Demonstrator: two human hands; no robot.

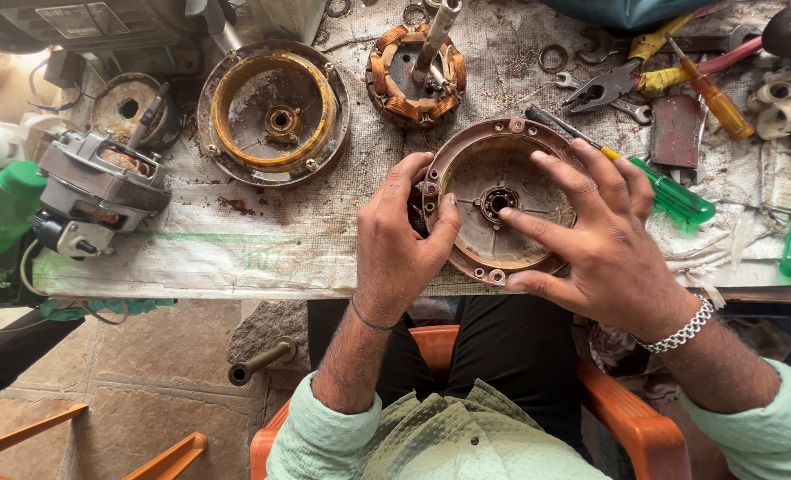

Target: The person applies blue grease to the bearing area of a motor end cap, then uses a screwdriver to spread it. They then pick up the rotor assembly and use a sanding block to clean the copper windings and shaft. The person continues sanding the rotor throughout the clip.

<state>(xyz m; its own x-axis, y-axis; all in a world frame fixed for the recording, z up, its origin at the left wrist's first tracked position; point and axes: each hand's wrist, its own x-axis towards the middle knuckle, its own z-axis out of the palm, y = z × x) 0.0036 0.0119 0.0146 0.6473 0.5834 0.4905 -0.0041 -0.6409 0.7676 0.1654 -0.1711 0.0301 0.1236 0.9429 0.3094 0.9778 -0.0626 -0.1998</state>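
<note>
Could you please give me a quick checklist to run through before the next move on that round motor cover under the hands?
1. Left hand on the round motor cover, at its left rim: ok.
2. Right hand steadying it, fingers spread across the inside: ok.
3. Centre bearing in view: ok.
4. Bearing's condition: cannot tell.
5. Green-handled screwdriver close by, beside the right hand: ok.
6. Cover lying flat on the bench: ok.
</note>
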